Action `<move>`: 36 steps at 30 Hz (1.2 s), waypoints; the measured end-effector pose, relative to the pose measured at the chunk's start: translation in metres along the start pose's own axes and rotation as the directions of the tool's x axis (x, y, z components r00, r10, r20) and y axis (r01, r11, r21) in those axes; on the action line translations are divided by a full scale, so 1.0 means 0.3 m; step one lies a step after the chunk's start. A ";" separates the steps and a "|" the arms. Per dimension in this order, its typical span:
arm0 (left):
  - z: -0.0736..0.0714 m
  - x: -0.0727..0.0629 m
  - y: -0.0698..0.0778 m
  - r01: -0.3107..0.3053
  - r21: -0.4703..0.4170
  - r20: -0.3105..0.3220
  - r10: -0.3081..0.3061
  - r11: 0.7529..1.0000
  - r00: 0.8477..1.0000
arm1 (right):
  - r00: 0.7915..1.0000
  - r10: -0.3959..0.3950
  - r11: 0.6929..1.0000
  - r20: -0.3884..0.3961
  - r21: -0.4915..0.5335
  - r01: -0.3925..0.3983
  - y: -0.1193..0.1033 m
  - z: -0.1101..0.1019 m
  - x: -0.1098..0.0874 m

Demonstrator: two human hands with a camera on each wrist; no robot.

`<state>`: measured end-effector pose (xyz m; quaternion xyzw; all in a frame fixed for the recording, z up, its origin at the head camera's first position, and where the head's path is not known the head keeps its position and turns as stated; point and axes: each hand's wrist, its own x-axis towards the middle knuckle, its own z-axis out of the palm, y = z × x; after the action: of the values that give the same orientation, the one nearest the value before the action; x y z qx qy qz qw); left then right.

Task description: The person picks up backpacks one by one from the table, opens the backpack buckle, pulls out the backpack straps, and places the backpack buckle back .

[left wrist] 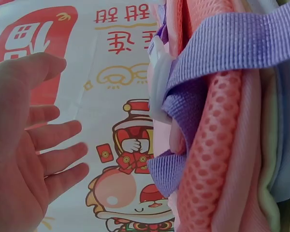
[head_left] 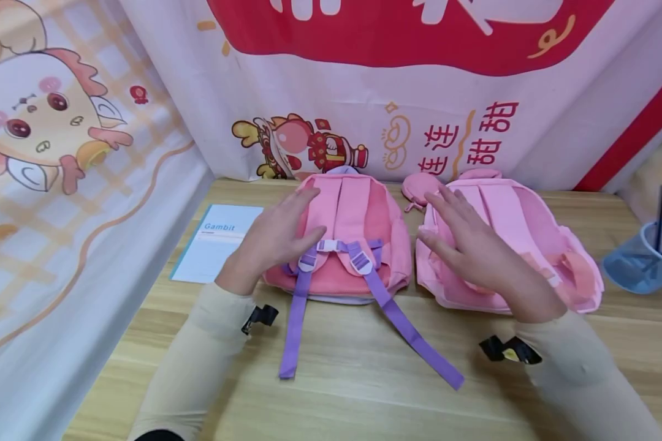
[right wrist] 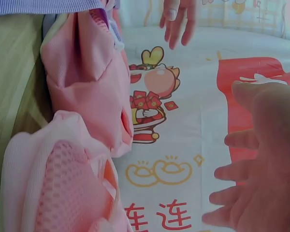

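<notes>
A pink backpack (head_left: pixel 388 245) with purple straps lies on the table, its shoulder straps up and a white buckle (head_left: pixel 329 245) joining them. Over its left side hovers my left hand (head_left: pixel 278 236), fingers apart and nothing in them. Beside it on the right lies a second, paler pink backpack (head_left: pixel 529 214). Above that one's left part is my right hand (head_left: pixel 466 242), fingers spread and holding nothing. In the left wrist view the purple webbing (left wrist: pixel 232 43) and mesh padding stand apart from the hand. The right wrist view shows both backpacks, also apart from that hand.
A small round pink pouch (head_left: pixel 421 185) lies between the backpacks at the back. On the left is a light blue notebook (head_left: pixel 217 242) marked Gambit. A blue translucent cup (head_left: pixel 642 260) with dark sticks stands at the right. Printed cloth (head_left: pixel 331 86) hangs behind the wooden table (head_left: pixel 342 404).
</notes>
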<state>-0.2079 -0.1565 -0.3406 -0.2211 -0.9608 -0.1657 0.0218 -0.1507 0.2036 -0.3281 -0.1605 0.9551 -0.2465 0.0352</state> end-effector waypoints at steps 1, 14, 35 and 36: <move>-0.001 -0.001 -0.002 0.007 -0.021 0.006 -0.007 1.000 1.000 | 1.000 -0.009 1.000 -0.009 0.013 0.009 -0.003 -0.001 0.003; 0.002 -0.028 -0.073 0.069 -0.151 0.096 -0.055 0.986 0.994 | 0.998 -0.031 0.991 -0.047 0.126 0.037 -0.069 0.042 0.085; 0.097 0.026 -0.127 0.008 -0.263 0.216 0.051 0.965 0.975 | 0.996 -0.075 0.975 0.054 0.211 0.063 -0.160 0.255 0.251; 0.099 0.029 -0.128 -0.007 -0.256 0.213 0.064 0.967 0.975 | 0.996 -0.072 0.977 0.059 0.206 0.059 -0.165 0.262 0.261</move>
<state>-0.2314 -0.1757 -0.3793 -0.2564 -0.9240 -0.2615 -0.1101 -0.1989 0.1011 -0.3722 -0.1956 0.9172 -0.3389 0.0749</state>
